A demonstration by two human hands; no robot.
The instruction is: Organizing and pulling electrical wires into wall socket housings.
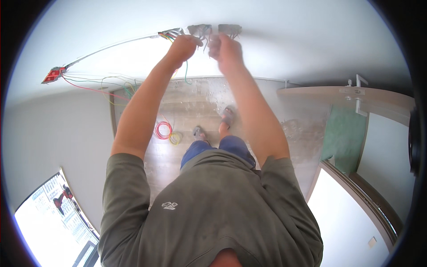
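Both my arms reach out to a white wall with two open grey electrical boxes [200,30] [230,30]. My left hand [184,46] is closed as a fist around thin wires [171,34] that come out beside the left box. A green wire [187,71] hangs down from it. My right hand [224,50] is curled just under the right box, its fingertips pinched on short wire ends between the two boxes. The wire ends themselves are blurred and mostly hidden by my fingers.
A red wall box [53,74] at the left trails red, green and yellow wires. Coils of red wire [163,130] and yellow wire [175,138] lie on the wooden floor by my feet. A red drill [62,199] rests on the window sill. A door frame [356,178] stands to the right.
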